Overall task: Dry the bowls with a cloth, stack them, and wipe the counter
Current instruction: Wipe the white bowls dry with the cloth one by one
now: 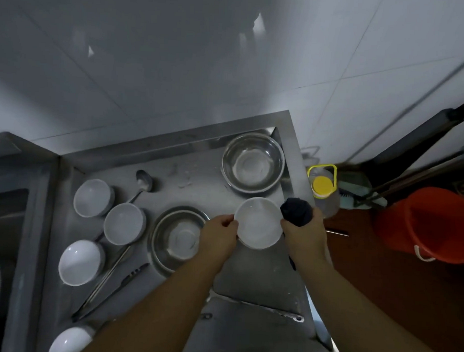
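Observation:
My left hand [217, 235] grips the left rim of a white bowl [259, 223] held above the steel counter [250, 277]. To the bowl's right, my right hand [304, 236] grips a bunched dark cloth [296, 211] that touches the bowl's right rim. Several more white bowls stand on the counter at the left [93, 197], [123, 223], [80, 262], [71, 340]. One steel bowl [252, 162] sits at the back right, and another steel bowl [176, 238] sits just left of my left hand.
A ladle [143, 181], tongs [106, 279] and a knife [262, 309] lie on the counter. A sink [0, 219] is at the left. Past the counter's right edge stand a yellow-capped jug [322, 186] and a red bucket [433, 224] on the floor.

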A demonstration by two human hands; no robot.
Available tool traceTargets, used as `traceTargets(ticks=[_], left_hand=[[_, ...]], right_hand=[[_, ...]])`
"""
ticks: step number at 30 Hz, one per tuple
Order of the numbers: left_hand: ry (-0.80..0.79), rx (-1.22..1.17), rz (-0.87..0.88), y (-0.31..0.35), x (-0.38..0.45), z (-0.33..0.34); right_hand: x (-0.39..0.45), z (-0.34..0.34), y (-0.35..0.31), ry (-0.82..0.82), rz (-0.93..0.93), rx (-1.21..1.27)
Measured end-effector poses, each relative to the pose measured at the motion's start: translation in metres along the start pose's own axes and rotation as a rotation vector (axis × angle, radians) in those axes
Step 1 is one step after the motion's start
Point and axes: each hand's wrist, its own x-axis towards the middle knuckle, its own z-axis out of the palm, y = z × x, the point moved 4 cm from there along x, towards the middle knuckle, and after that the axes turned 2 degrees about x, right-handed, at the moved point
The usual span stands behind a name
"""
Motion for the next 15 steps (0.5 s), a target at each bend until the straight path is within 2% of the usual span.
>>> traceTargets(ticks=[9, 15], left_hand=[[0.027, 0.143, 0.029, -0.003, 0.001, 0.004], [0.028, 0.248, 0.066, 0.002, -0.002, 0.006]], right_hand=[[0.014, 0.002, 0.013, -0.031, -0.037, -0.147], [0.012, -0.022, 0.013, 0.116, -0.044, -0.161]])
